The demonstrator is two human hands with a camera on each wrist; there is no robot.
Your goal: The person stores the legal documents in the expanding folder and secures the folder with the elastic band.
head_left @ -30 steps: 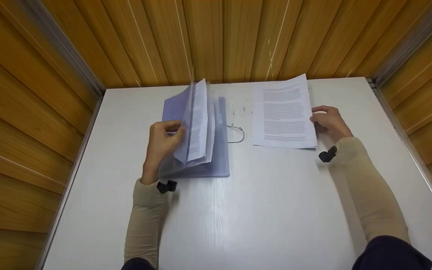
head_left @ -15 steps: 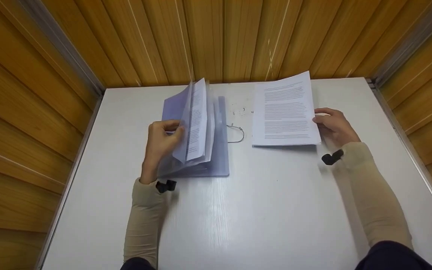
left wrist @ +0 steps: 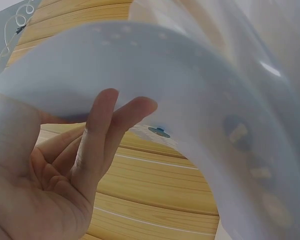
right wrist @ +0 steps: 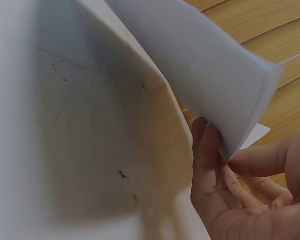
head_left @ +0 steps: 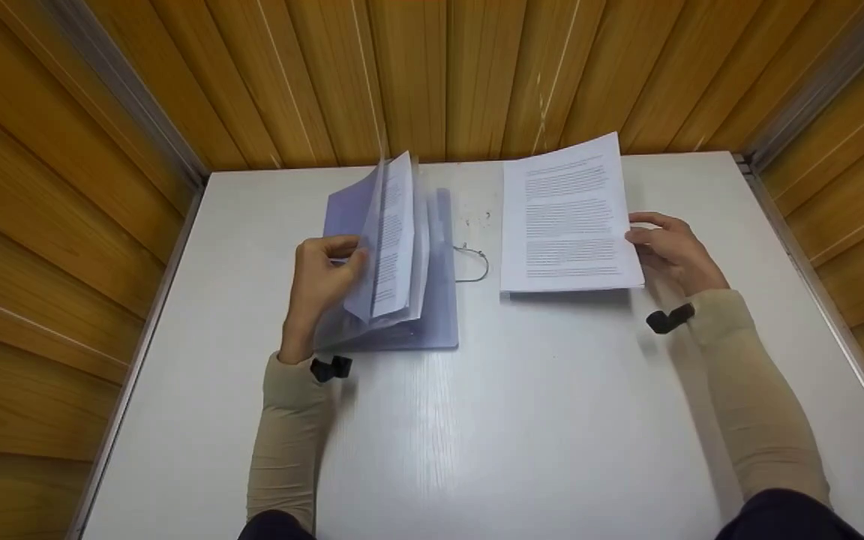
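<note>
A bluish translucent folder lies spread open on the table, its clear page sleeves standing up. Inside one sleeve is a printed sheet. My left hand pinches the left edge of the raised sleeves between thumb and fingers. In the left wrist view the bent plastic curves over that hand. To the right, my right hand pinches the right edge of printed paper, which is tilted with its right side raised. The right wrist view shows several sheet edges together; how many is unclear.
A thin cord loop sticks out from the folder's right edge. The white table meets wood-plank walls at the back and sides. Small dark marks dot the tabletop between folder and paper.
My right hand has shifted slightly right, and the paper's right side and near edge have lifted from the table. The left hand and folder stay almost unchanged.
</note>
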